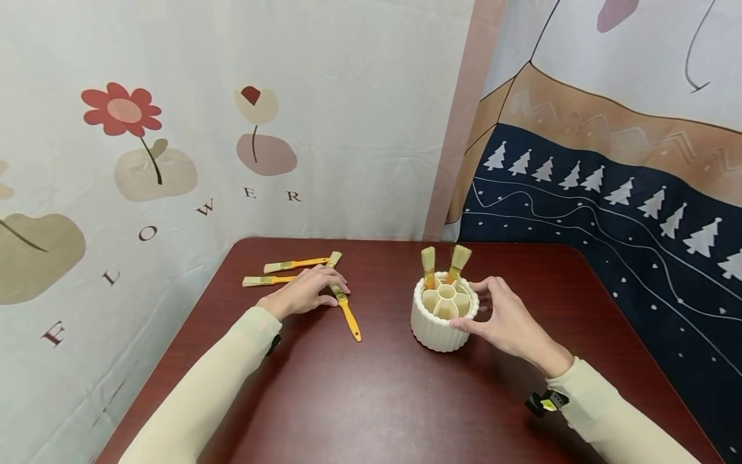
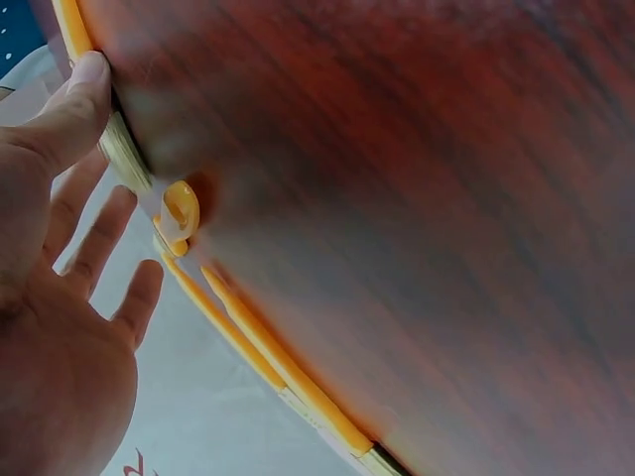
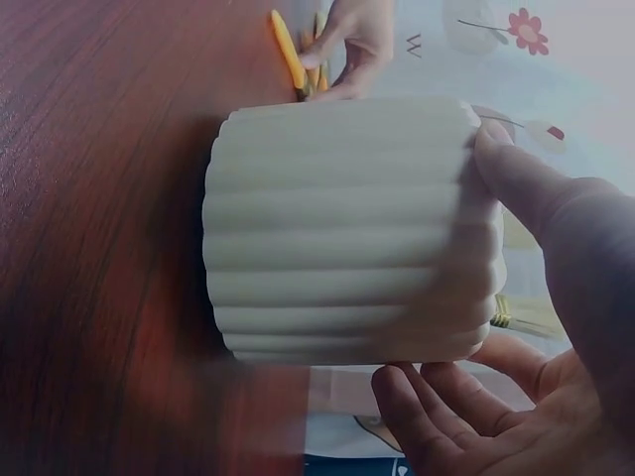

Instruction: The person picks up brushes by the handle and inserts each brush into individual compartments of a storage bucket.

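My left hand [image 1: 307,290] pinches a paintbrush [image 1: 350,322] near its metal band, the yellow handle pointing toward me along the table. In the left wrist view my thumb lies on that brush while the other fingers are spread. Pale bristles of another paintbrush [image 1: 334,259] poke out beyond my knuckles; the rest of it is hidden. My right hand [image 1: 507,319] grips a cream ribbed round brush holder [image 1: 439,332], thumb at the near rim and fingers round the far side. Two paintbrushes [image 1: 428,261] stand in its back compartments, bristles up.
Two more paintbrushes [image 1: 295,263] lie side by side at the back left, bristles to the left. All of this is on a dark red table [image 1: 371,406]. Behind it hang a white flower-print cloth [image 1: 359,116] and a navy tree-print cloth [image 1: 551,212].
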`<state>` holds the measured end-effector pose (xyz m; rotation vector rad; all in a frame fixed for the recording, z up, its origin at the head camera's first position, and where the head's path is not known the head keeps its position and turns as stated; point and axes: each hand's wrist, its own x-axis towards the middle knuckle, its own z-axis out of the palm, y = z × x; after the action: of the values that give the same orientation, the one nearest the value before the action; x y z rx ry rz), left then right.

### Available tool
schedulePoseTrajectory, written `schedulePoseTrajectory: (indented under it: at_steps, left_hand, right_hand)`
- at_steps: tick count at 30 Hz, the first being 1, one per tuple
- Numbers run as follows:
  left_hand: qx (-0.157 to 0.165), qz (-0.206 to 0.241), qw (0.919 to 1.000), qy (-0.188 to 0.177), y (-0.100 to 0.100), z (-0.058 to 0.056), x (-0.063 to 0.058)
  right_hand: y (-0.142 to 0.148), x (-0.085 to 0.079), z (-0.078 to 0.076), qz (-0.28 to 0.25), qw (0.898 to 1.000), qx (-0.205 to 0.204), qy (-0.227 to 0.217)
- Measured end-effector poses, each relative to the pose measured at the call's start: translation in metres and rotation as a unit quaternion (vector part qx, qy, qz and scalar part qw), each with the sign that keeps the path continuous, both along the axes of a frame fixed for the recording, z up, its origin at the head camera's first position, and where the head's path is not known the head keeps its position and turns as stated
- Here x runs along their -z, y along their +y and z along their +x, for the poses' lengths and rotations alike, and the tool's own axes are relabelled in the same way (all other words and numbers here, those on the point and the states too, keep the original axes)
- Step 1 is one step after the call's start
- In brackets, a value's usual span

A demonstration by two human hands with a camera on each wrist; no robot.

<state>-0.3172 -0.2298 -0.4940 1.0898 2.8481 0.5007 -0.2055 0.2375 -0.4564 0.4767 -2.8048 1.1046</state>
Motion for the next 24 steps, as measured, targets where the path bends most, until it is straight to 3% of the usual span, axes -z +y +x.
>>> schedulePoseTrajectory:
  at_steps: [8,18,24]
  left_hand:
    - [0.009,-0.008,0.9999,0.005,0.003,-0.003,0.000]
    - [-0.015,-0.005,0.9999,-0.003,0.009,-0.003,0.005]
    - [-0.020,0.009,0.9997,0.013,0.012,-0.002,0.003]
  right_hand:
    - [-0.003,0.000,0.002,0.006,1.000,0.014,-0.005]
    - [-0.007,0.000,0.005,0.013,1.000,0.026,-0.005]
    - [-0.010,0.000,0.008,0.019,0.999,0.037,-0.001]
